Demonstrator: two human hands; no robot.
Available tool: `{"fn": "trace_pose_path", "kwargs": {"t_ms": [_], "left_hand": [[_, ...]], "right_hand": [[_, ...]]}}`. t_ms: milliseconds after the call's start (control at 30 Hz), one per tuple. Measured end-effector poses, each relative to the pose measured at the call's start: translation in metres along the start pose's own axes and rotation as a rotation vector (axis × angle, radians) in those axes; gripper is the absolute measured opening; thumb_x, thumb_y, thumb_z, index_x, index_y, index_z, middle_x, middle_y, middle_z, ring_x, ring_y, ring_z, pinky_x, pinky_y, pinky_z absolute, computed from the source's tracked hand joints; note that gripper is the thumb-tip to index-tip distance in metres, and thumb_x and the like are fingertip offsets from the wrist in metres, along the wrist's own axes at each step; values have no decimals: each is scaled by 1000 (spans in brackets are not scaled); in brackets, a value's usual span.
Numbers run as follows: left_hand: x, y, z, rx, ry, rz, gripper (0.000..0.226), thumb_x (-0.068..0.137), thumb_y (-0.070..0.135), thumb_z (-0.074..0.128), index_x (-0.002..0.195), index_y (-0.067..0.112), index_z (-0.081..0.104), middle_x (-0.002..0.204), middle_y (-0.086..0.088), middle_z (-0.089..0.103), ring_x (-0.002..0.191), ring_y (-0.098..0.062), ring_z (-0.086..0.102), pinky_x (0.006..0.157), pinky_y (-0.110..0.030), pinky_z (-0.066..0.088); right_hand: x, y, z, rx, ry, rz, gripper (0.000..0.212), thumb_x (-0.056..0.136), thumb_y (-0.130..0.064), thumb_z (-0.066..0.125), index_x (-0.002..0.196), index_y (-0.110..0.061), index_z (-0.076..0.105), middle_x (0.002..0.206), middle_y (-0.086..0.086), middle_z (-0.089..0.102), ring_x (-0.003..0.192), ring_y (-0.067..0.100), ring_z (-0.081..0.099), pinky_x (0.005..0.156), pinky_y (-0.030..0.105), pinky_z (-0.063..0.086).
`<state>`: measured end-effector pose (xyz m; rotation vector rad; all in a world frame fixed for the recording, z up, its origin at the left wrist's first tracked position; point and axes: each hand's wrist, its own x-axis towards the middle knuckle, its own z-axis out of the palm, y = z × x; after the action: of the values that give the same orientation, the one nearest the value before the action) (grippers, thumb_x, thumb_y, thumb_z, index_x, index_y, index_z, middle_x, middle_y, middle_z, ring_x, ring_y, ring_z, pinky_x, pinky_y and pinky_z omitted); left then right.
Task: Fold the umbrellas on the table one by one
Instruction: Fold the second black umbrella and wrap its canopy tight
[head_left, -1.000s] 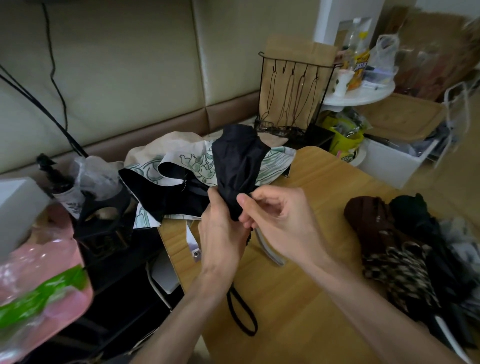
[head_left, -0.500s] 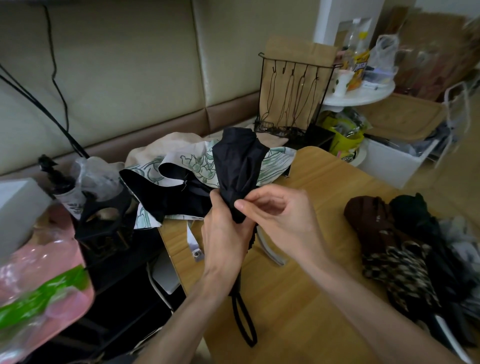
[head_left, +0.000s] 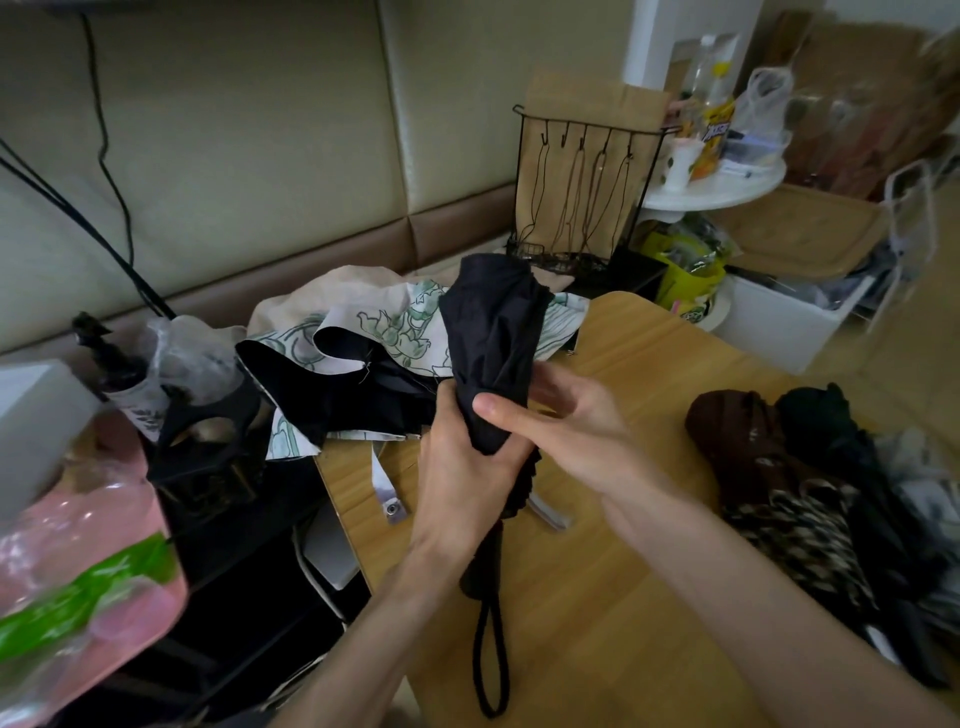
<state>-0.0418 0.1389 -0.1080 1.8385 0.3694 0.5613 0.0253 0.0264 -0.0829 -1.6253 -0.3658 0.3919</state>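
Black fabric compact umbrella (head_left: 491, 338) collapsed, held upright over wooden table (head_left: 597, 597) edge. Left hand (head_left: 457, 478) grips canopy low; right hand (head_left: 571, 431) pinches fold. Wrapping seems half done. Brown, checked and dark bundled umbrellas (head_left: 769, 467) at right look finished; white-green patterned umbrella (head_left: 363, 353) behind, unfolded, left to do.

I get a single view, from the wearer's head, facing forward and down. It sits close over the light wooden worktop (head_left: 571, 613); the left hand (head_left: 462, 483) and right hand (head_left: 571, 436) fill mid-frame, the beige padded wall panel (head_left: 249, 156) the top.
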Motion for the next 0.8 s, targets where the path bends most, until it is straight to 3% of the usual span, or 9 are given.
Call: {"fn": "trace_pose_path", "kwargs": {"t_ms": [100,267,333,433,533,667,733,800], "left_hand": [[-1,-1,-1,-27,-87,-3,42,90,21,82,122,17,55,101,8,74,90,-4,73,75,-23,60],[6,2,-16,-88,-299,9,47,93,16,80,133,17,54,115,8,74,109,-1,70,88,-18,55],[15,-1,-27,-171,-432,-33,53,91,33,79,136,21,55,124,6,74,118,-7,69,97,-27,55],[18,-4,-34,-286,-473,-134,82,76,81,72,140,31,56,134,10,71,130,-11,64,111,-39,49],[17,0,-28,-303,-379,-145,89,66,93,65,127,29,63,115,13,78,112,-7,73,91,-23,56],[20,3,-28,-298,-339,-132,50,82,63,61,110,23,69,94,11,80,94,-7,76,81,-21,55],[22,2,-31,-274,-343,-113,43,87,57,60,105,19,71,87,7,79,87,-10,75,75,-20,55],[25,0,-36,-231,-325,-82,42,87,55,63,106,18,72,87,6,79,87,-12,75,73,-19,54]], "right_hand": [[-5,-5,-2,115,-69,4,34,82,-23,89,114,-19,79,106,-7,81,104,7,76,95,27,60],[-6,-5,-3,186,18,-52,28,80,-10,89,106,-17,79,98,-5,82,95,8,78,78,16,58],[-4,-5,-4,178,25,-63,27,80,-10,90,103,-19,79,96,-5,82,94,9,78,76,16,59],[-4,-8,-11,92,-66,-44,27,81,-21,88,106,-24,79,101,-10,82,100,4,76,80,15,58],[-3,-11,-22,-3,-198,-46,25,88,-28,82,113,-25,79,109,-13,80,107,-1,73,88,13,56],[4,-14,-33,-106,-259,-111,30,89,-23,80,118,-20,77,112,-11,80,109,3,73,91,16,56],[4,-20,-39,-137,-202,-174,29,88,-27,81,115,-26,75,108,-18,79,103,-3,73,84,10,54],[5,-25,-47,-193,-22,-323,35,86,-32,84,118,-27,71,112,-14,76,99,-1,73,81,12,56]]}}
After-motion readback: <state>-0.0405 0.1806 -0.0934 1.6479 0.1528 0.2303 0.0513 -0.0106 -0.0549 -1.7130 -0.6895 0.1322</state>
